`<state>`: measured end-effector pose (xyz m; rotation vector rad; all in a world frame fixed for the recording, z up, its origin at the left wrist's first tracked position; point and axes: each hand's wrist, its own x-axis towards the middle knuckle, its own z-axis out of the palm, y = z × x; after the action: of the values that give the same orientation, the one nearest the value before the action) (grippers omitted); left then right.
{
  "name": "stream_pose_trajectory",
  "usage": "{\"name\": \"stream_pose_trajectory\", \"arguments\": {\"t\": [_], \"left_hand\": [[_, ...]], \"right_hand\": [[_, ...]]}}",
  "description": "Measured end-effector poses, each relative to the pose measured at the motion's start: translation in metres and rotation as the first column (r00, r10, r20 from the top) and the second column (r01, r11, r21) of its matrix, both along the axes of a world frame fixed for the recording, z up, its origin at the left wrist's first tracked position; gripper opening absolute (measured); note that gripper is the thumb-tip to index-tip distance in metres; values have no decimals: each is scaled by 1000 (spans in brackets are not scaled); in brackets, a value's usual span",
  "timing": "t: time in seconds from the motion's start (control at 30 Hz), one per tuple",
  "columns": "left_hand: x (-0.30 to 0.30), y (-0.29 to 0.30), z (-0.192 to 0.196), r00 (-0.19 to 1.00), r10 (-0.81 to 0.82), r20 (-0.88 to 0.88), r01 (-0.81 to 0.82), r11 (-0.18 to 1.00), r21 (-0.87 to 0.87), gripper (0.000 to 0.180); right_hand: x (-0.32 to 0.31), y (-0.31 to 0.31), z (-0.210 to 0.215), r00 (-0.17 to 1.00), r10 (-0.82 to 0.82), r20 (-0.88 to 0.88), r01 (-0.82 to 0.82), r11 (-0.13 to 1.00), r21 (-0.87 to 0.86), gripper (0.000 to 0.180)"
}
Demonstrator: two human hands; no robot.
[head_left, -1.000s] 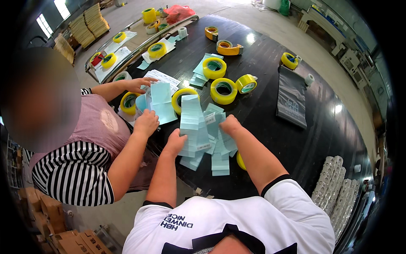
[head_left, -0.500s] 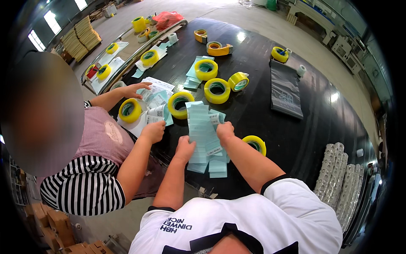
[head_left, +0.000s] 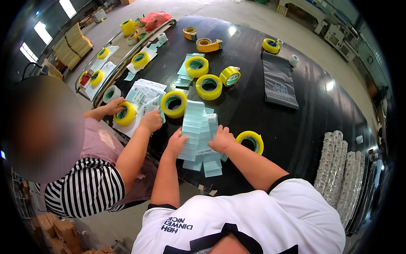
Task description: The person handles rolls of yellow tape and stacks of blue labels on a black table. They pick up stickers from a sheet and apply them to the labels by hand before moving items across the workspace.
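Pale blue label strips [head_left: 193, 132], folded in segments, lie overlapping in front of me on the black table. My left hand [head_left: 175, 144] grips the left edge of the top strip, thumb over it. On the right side, my right hand [head_left: 222, 139] is closed with its fingertips at a strip bearing printed barcodes; the fingers partly hide what they pinch. A yellow tape roll [head_left: 174, 104] stands just beyond the strips to the left, and another tape roll [head_left: 250, 142] lies beside my right wrist.
At my left a co-worker's hands [head_left: 151, 122] handle printed labels [head_left: 146, 95] and a tape roll [head_left: 124, 114]. Further off are more tape rolls [head_left: 209, 87], orange tape dispensers [head_left: 209, 45] and a black plastic bag [head_left: 279, 80]. Bubble-wrap rolls [head_left: 329, 163] stand at right.
My right hand has moved down along the strips, and my left hand has shifted slightly left. The co-worker's far hand has moved from the papers onto a tape roll.
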<state>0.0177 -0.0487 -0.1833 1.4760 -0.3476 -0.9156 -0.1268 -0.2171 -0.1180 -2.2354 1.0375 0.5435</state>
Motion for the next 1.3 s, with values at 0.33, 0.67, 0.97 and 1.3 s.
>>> {"name": "stream_pose_trajectory", "arguments": {"t": [0.33,0.67,0.97,1.3], "left_hand": [[27,21,18,981,-34,-191,45,997,55,35],[10,35,-7,1000,15,9,-14,997,-78,43],[14,106,21,978,77,-192,-40,982,187,30],[44,117,21,795,-342,500,-68,770,635,42]], "right_hand": [[10,8,-10,997,-34,67,27,994,107,72],[5,-21,-61,920,-184,345,81,953,292,52],[14,9,-15,931,268,247,-211,949,-234,48],[19,8,-65,696,617,368,-446,772,-452,48]]}}
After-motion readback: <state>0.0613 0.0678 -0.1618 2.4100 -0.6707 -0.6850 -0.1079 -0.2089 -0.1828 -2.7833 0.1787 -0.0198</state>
